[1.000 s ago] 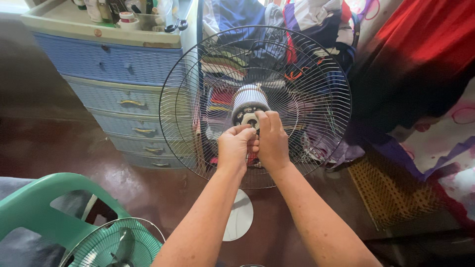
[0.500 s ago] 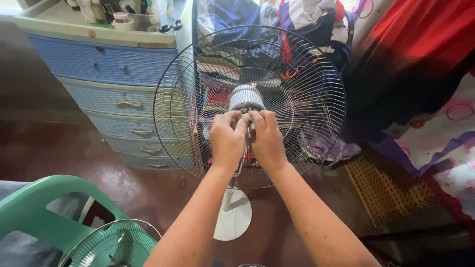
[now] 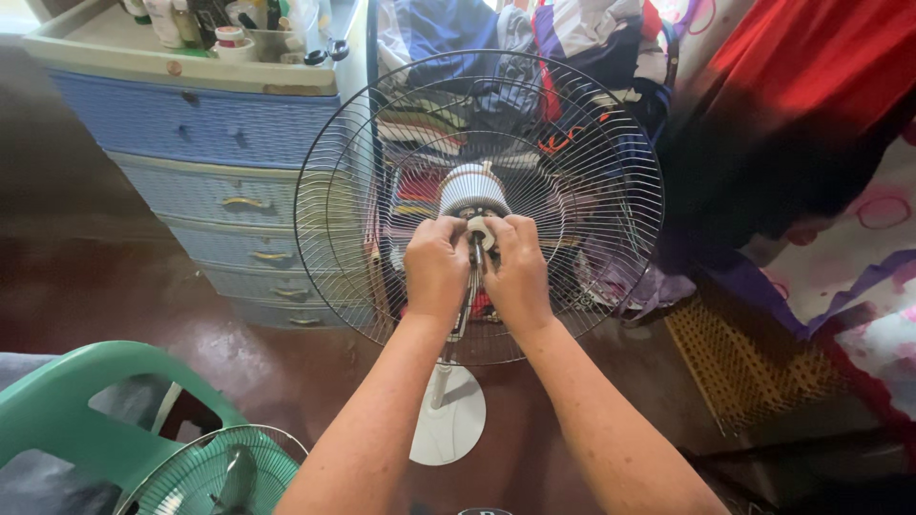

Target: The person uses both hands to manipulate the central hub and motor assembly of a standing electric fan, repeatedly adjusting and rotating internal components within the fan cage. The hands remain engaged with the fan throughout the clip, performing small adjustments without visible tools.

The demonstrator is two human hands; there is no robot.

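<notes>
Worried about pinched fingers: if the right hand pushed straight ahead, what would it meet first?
Probably the white ribbed motor housing just beyond the right hand; then the round wire rear fan guard. Depth is unclear.

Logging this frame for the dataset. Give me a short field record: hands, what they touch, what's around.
left hand: fingers at the fan hub, closed on a small part
right hand: same, gripping at the hub
fan: stand fan, rear wire guard on, no blade, white motor behind
base: white, round, on the floor
left of fan: blue drawers
lower left: green chair, green guard
</notes>
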